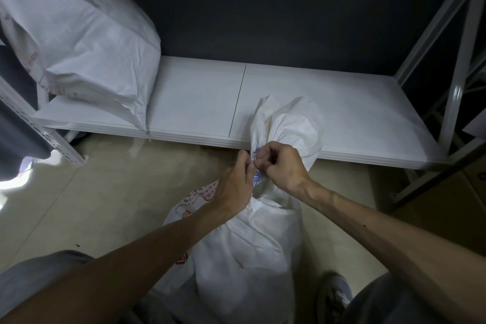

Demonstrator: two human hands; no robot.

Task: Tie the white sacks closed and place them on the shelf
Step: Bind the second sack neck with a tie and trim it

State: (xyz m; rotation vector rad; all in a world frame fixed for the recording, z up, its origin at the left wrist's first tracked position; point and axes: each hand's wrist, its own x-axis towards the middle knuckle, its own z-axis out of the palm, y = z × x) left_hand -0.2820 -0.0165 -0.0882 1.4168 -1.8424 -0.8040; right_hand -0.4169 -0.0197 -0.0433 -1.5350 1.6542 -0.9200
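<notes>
A white woven sack (pixel 249 250) with red print stands on the floor between my knees, its mouth gathered into a neck, and the loose top flares up above my hands. My left hand (pixel 235 187) and my right hand (pixel 282 163) meet at that neck, fingers curled and pinching something small there; whether it is a string or the cloth itself I cannot tell. A second white sack (pixel 86 42) lies on the left end of the low white shelf (pixel 200 102), which runs just beyond the sack I hold.
Grey-white metal uprights and braces (pixel 457 66) frame the shelf at the right; a perforated post (pixel 52 139) stands at the left. The dark wall sits behind. Cardboard (pixel 447 205) lies on the beige floor at the right. My shoe (pixel 334 297) is beside the sack.
</notes>
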